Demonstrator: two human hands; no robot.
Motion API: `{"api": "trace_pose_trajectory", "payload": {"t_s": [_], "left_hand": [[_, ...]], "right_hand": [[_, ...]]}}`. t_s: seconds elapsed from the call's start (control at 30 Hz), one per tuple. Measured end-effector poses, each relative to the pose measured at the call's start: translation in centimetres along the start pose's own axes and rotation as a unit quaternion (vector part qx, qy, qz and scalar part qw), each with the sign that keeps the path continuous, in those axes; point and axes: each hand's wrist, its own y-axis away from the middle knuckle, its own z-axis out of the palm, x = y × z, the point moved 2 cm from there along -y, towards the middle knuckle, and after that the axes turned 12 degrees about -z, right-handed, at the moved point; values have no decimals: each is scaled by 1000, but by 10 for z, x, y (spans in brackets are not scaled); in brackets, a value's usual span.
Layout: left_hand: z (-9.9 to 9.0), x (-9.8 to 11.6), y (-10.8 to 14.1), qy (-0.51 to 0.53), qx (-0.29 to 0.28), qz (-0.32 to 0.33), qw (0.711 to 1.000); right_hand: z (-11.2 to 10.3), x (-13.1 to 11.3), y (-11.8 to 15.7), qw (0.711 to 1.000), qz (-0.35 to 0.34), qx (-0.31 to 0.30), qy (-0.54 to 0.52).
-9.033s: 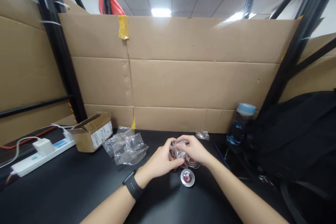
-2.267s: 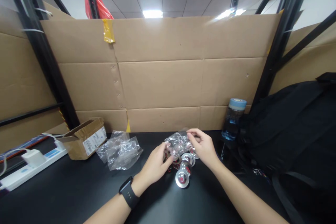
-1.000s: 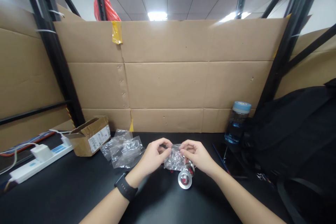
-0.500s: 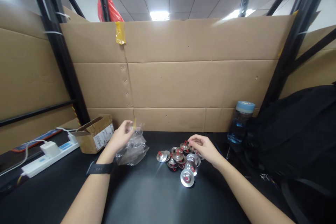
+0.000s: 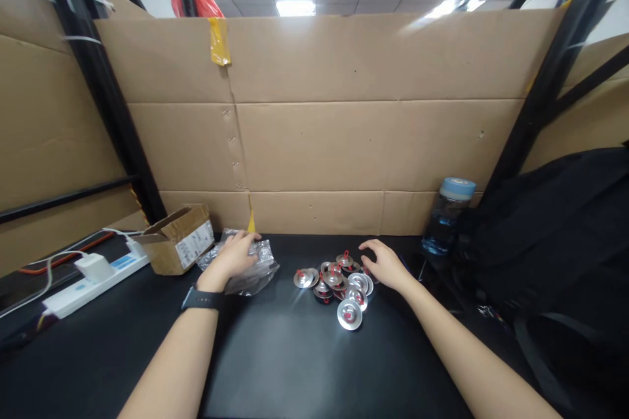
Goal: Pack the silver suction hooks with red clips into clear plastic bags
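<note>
My left hand lies over a crumpled clear plastic bag, its fingers stretched out across the top of it. Several small silvery finger cymbals with red loops sit in a loose pile on the black tabletop, some overlapping. One finger cymbal rests at the near end of the pile, its shiny face up. Just right of the pile is my right hand, thumb and fingers apart, with nothing seen in it. The hand partly hides the pile's right edge.
An open cardboard box stands left of the bag, beside a white power strip with plugs and cables. On the right are a blue-lidded water bottle and a black backpack. A cardboard wall closes off the back.
My left hand has come down onto the plastic bag, which is flatter now. My right hand has drawn back from the cymbals, its fingers spreading. The view has tilted slightly downward.
</note>
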Motion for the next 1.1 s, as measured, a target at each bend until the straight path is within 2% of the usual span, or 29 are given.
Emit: {"api": "trace_pose_trajectory", "payload": {"t_s": [0.1, 0.23, 0.37, 0.47, 0.57, 0.73, 0.9, 1.1], "left_hand": [[-7, 17, 6, -3, 31, 25, 999], [-6, 65, 26, 62, 55, 120, 989], [15, 121, 57, 138, 2, 234, 962], [32, 145, 76, 153, -43, 278, 947], [41, 146, 80, 150, -68, 279, 946], [41, 128, 71, 97, -71, 213, 970], [40, 123, 65, 26, -99, 176, 979], [31, 126, 65, 14, -125, 167, 978]], "right_hand": [[0, -2, 1, 999, 0, -30, -24], [-1, -13, 3, 993, -22, -90, -70], [-1, -25, 2, 990, -48, -99, -93], [-4, -40, 1, 986, -99, -90, -100], [-7, -58, 1, 981, -136, -109, -79], [3, -84, 7, 973, -151, -166, -50], [14, -87, 10, 979, -124, -157, -39], [12, -85, 12, 980, -133, -136, -52]]}}
